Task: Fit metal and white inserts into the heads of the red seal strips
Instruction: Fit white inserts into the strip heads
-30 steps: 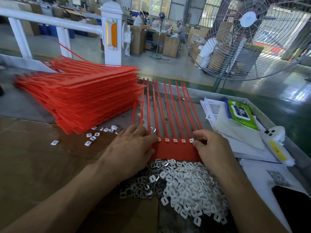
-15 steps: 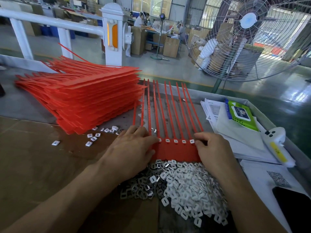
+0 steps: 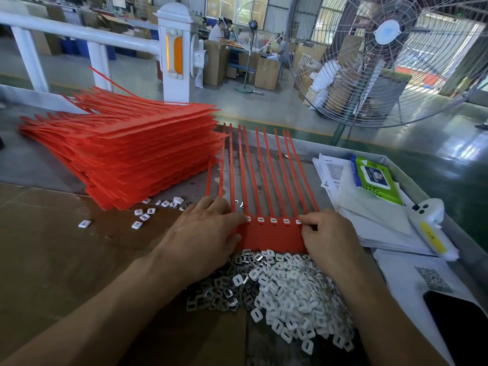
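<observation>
Seal strips: a joined row of red seal strips (image 3: 273,235) lies flat on the table (image 3: 52,260) between the two hands, heads toward the person, tails running away.
Heads: four white inserts (image 3: 273,220) show seated in the heads; others are hidden under the hands.
Left hand: the left hand (image 3: 203,233) lies palm down on the left end of the row, fingers straight, pressing it flat.
Right hand: the right hand (image 3: 327,237) has its fingers curled at the right end, thumb and forefinger pinching at the last head; whether they hold an insert cannot be told.
Loose inserts: a pile of white and metal inserts (image 3: 280,289) touches the near edge of the strips.
Stock: a stack of red strips (image 3: 126,151) sits to the left, a few stray inserts (image 3: 144,216) before it.
Right side: papers (image 3: 369,212) and a green wipes pack (image 3: 375,180).
</observation>
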`<state>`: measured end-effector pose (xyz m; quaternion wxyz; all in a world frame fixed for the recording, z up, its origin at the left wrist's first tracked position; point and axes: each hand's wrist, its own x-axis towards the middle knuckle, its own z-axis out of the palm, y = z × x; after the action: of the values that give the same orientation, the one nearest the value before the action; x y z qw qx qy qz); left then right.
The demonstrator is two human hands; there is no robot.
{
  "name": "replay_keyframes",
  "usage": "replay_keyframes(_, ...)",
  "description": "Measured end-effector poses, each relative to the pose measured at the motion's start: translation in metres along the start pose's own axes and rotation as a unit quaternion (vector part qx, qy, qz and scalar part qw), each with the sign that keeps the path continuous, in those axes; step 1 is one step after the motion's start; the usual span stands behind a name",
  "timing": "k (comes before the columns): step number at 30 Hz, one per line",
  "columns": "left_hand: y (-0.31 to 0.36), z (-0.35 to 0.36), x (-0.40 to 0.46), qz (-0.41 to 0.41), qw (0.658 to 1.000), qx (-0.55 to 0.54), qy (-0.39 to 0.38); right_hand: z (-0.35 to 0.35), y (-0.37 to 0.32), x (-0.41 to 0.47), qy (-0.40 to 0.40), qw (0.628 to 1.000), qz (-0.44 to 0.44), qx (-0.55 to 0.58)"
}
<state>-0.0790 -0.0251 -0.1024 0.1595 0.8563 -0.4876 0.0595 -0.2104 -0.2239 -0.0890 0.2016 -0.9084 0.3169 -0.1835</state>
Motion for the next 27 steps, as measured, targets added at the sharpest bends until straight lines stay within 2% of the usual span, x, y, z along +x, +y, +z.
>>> replay_keyframes(10,0.002,-0.001,-0.001,0.004,1.0,0.0,0.005,-0.006,-0.006,-0.003,-0.037,0.993,-0.033,-0.107)
replay_keyframes(17,0.001,-0.001,-0.001,0.006,1.0,-0.003,0.009,-0.013,-0.015,-0.008,0.002,0.993,-0.022,-0.115)
replay_keyframes(27,0.001,-0.001,-0.001,0.005,1.0,-0.001,0.005,-0.013,-0.017,-0.008,-0.047,0.985,-0.038,-0.159)
